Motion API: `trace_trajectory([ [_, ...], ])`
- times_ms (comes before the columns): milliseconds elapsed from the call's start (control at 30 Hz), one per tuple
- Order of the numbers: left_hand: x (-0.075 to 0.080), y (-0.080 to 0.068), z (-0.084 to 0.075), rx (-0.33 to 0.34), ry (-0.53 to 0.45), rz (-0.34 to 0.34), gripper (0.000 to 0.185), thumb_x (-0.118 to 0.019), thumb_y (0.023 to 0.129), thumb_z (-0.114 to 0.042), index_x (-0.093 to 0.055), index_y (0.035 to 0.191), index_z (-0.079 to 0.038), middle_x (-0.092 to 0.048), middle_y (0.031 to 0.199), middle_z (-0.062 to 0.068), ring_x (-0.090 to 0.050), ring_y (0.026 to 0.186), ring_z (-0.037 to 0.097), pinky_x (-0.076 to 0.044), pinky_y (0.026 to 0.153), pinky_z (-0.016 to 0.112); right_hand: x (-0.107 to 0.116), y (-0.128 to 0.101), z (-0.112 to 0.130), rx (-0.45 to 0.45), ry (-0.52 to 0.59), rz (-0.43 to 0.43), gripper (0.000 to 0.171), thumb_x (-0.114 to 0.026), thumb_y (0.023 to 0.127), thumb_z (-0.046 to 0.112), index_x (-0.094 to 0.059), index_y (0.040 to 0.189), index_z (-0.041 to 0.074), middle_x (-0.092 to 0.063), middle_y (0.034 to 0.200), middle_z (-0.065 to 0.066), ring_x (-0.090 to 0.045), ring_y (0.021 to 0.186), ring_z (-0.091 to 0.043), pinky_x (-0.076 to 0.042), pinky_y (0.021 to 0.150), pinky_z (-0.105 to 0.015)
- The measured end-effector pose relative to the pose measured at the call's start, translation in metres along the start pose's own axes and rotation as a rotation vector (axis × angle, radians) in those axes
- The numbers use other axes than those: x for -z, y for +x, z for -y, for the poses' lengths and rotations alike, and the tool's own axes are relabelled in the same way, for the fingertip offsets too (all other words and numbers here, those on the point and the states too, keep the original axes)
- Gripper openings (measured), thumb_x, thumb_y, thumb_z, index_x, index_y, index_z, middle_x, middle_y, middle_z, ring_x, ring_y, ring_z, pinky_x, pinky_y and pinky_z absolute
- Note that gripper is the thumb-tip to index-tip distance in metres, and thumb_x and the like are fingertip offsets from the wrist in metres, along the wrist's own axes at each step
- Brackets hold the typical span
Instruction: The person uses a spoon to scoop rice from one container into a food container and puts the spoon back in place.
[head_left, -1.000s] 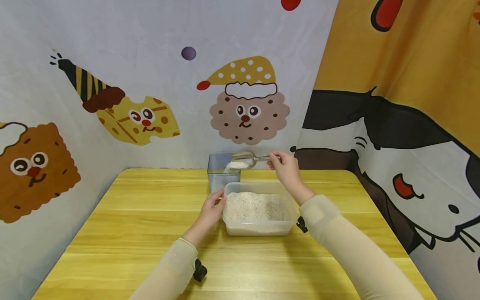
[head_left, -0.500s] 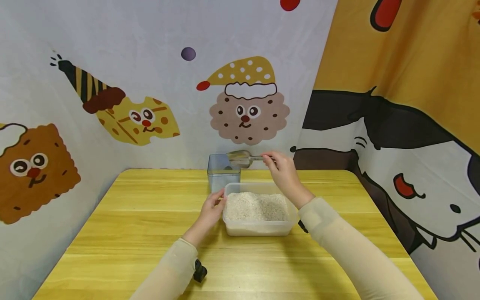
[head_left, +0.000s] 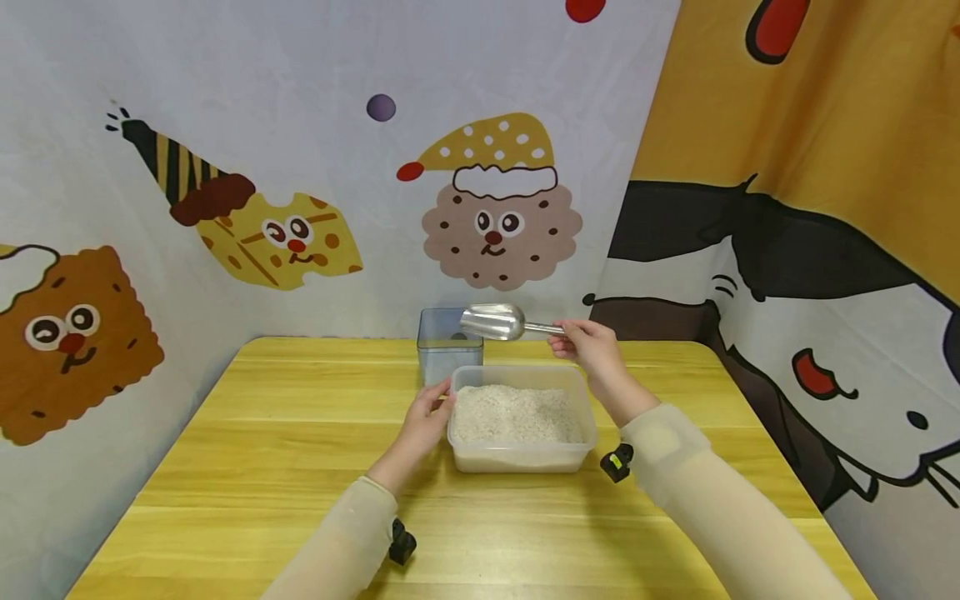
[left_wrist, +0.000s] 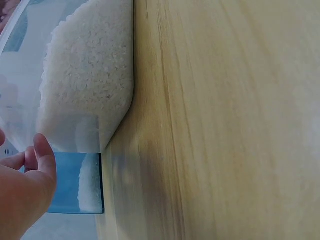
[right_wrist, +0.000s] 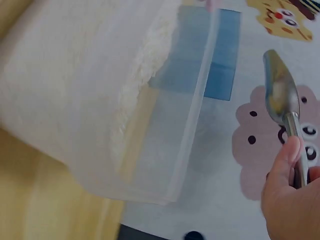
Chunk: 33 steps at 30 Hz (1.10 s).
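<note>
Right hand (head_left: 592, 346) pinches the scoop (head_left: 495, 322) above centre frame; left hand (head_left: 427, 414), fingers loose, steadies the tub (head_left: 521, 457).

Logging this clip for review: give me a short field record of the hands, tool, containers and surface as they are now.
right hand: holds the metal scoop by its handle, raised near the blue container
scoop contents: looks empty
left hand: fingers at the left rim of the clear rice tub
blue container: behind the tub, some rice inside
surface: yellow wooden table
</note>
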<state>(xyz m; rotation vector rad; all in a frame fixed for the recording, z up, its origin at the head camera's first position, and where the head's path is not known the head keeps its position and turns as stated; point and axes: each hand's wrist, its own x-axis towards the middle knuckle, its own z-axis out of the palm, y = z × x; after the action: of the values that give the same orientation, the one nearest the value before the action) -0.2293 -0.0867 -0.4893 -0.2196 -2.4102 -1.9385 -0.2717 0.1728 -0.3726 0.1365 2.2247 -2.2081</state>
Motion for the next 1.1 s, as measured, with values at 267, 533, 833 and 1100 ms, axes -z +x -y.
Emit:
trace_trajectory([
  [267,0.002,-0.004,0.0,-0.094,-0.008,-0.007,0.049,-0.051,0.098,-0.028,-0.047,0.136,0.004,-0.05,0.114,0.022,-0.057,0.101,0.028,-0.049,0.081,0.026,0.02,-0.011,-0.006,-0.095,0.081,0.058,0.041,-0.043,0.101,0.017,-0.045,0.13,-0.012,-0.069,0.075,0.004,-0.064,0.068,-0.004,-0.053,0.067,-0.017],
  [533,0.003,-0.002,-0.004,0.011,0.027,-0.013,0.044,-0.051,0.098,-0.012,-0.043,0.137,0.006,-0.05,0.12,0.021,-0.054,0.108,0.034,-0.046,0.083,0.024,0.037,-0.025,-0.011,-0.071,0.056,0.081,0.046,-0.045,0.101,0.02,-0.043,0.131,-0.014,-0.068,0.076,0.005,-0.063,0.068,-0.003,-0.053,0.068,-0.017],
  [833,0.001,0.0,-0.004,0.049,0.016,-0.003,0.044,-0.05,0.099,-0.013,-0.042,0.139,0.003,-0.048,0.123,0.023,-0.053,0.11,0.031,-0.047,0.088,0.032,0.055,-0.039,-0.023,-0.063,0.025,0.06,0.042,-0.046,0.101,0.02,-0.046,0.126,-0.015,-0.068,0.078,0.005,-0.063,0.071,-0.004,-0.054,0.07,-0.019],
  [1100,0.003,-0.009,-0.029,0.043,0.013,0.007,0.043,-0.049,0.098,-0.008,-0.041,0.137,0.009,-0.049,0.119,0.022,-0.053,0.109,0.034,-0.047,0.087,0.036,0.065,-0.049,-0.033,-0.035,-0.087,0.049,0.046,-0.049,0.099,0.025,-0.05,0.123,-0.013,-0.069,0.082,0.003,-0.065,0.076,-0.006,-0.055,0.072,-0.022],
])
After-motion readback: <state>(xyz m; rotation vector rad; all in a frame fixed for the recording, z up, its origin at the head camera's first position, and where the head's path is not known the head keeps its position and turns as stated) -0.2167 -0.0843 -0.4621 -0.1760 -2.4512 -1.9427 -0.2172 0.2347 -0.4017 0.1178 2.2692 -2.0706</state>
